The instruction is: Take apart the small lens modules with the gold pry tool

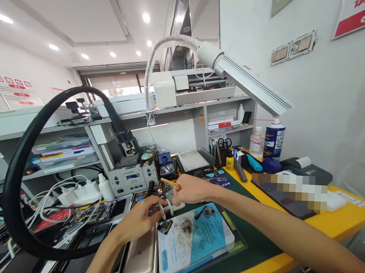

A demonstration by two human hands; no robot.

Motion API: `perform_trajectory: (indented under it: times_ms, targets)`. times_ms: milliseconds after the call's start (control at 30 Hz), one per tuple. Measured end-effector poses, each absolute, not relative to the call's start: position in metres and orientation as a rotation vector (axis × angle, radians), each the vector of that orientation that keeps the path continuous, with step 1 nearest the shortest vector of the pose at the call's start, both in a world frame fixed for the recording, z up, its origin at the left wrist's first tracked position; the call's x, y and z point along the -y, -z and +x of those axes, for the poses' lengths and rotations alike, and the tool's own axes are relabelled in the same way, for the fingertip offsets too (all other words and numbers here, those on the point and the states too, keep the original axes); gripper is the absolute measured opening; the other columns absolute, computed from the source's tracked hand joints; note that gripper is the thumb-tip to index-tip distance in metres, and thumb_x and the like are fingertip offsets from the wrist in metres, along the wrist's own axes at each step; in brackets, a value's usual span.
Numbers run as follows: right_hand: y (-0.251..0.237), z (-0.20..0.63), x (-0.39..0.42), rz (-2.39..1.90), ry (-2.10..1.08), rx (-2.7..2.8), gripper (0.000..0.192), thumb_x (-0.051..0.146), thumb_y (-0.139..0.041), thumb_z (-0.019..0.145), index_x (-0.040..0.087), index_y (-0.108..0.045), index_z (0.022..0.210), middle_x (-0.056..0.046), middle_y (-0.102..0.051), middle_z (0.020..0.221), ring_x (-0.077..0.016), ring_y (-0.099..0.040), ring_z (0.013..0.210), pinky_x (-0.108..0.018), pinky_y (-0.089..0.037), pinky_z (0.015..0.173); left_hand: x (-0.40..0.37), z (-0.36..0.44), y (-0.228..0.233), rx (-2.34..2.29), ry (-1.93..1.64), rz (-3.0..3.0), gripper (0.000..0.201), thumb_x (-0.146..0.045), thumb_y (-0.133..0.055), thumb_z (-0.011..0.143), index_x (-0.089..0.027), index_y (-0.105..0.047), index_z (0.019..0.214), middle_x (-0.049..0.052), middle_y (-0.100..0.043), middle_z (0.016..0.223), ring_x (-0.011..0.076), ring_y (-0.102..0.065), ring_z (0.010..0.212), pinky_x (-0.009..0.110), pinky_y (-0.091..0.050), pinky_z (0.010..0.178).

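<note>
Beside the left hand (pixel 141 218) — a leaflet (pixel 195 239), print seemingly unreadable.

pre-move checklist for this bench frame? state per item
1. Right hand grips the thin yellow-brown stick tool: ok, grip closed on it.
2. Left hand steadies the small dark part: ok, fingers pinched on it.
3. Tool tip contact with the part: cannot tell, too small.
4. Small square black component lies loose on the white-and-blue booklet, close under the left hand: not ok.
5. White cables clear of the hands: ok, they lie off to the left.
6. Grey soldering station switched on: cannot tell, display unreadable.
</note>
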State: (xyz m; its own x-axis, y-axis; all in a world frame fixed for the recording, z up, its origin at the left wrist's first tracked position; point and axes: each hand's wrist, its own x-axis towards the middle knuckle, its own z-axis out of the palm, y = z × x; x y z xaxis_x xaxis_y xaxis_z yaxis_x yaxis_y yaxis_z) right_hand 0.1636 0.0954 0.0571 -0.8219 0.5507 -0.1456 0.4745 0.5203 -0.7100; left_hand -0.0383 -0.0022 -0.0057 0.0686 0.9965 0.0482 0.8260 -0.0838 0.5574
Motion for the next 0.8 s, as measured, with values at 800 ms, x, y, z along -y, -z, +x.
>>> perform_trajectory:
  times_ms: [800]
  targets:
    - [-0.060, 0.181, -0.090, -0.932, -1.071, 2.816, 0.007, 0.018, -0.056, 0.062, 0.020, -0.051, 0.058, 0.004, -0.041, 0.048, -0.0100, -0.032, 0.041, -0.027, -0.020, 0.043, -0.004, -0.040, 0.009, -1.718, -0.641, 1.982, 0.030, -0.031, -0.057, 0.088, -0.021, -0.075, 0.110, 0.007, -0.069, 0.116, 0.0200, -0.065, 0.089, 0.030, -0.047, 0.073]
